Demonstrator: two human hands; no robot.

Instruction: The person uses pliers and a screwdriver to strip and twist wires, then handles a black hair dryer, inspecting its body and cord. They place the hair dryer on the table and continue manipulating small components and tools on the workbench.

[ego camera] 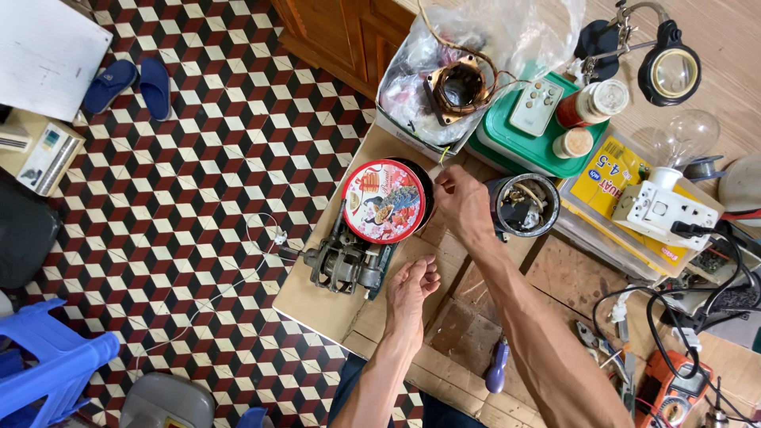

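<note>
My right hand [462,204] is over the wooden workbench [317,305], its fingertips pinched on a thin wire [441,158] that leads up toward a copper-wound stator [460,87]. The hand sits between a round red decorated tin [384,200] and a black cup of small parts [523,204]. My left hand [412,289] lies lower on the bench with its fingers curled in. It is just right of a grey electric motor [345,265] that sits partly under the tin. I cannot make out anything held in the left hand.
The stator lies in a clear plastic bag [507,32]. A green-lidded box [523,147] carries a white remote [537,107] and jars. Right: magnifier stand [670,71], bulb [686,135], white socket box [658,210], cables, orange multimeter [674,388], purple-handled screwdriver [497,364]. Left: tiled floor, blue stool [55,357].
</note>
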